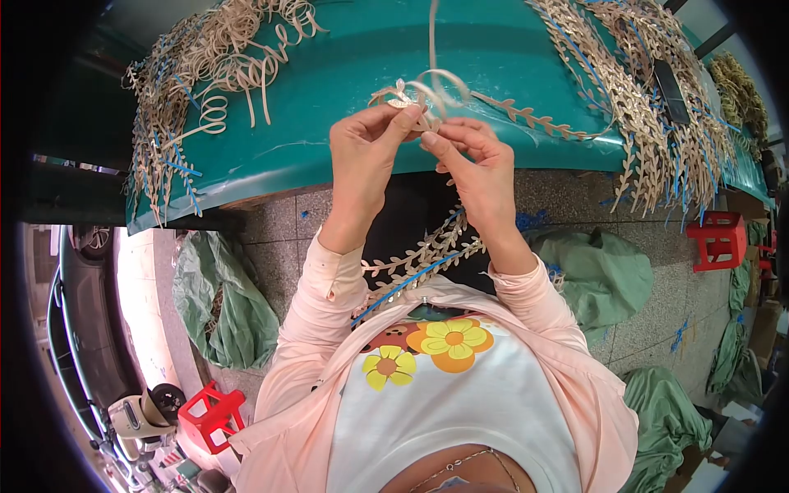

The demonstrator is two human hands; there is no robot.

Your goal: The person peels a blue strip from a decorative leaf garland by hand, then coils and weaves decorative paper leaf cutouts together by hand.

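Note:
Above the table's near edge, my left hand (366,156) pinches a pale gold leaf trim (401,96) between thumb and fingers. My right hand (481,168) is close beside it, thumb and forefinger pinched on the same piece near a loop of ribbon. A curled beige ribbon (448,80) loops over the fingers and runs away toward the table's far side. To the right of my hands, a leaf strand (534,119) stretches across the green surface. Exactly where ribbon and trim meet is hidden by my fingertips. More leaf strands (423,251) with a blue strip lie across my lap.
The green table (320,123) carries a heap of curled ribbon (218,41) at left and piled leaf strands (641,107) at right, with a dark phone (670,90) on them. Green sacks (222,300) and red stools (212,417) stand on the floor.

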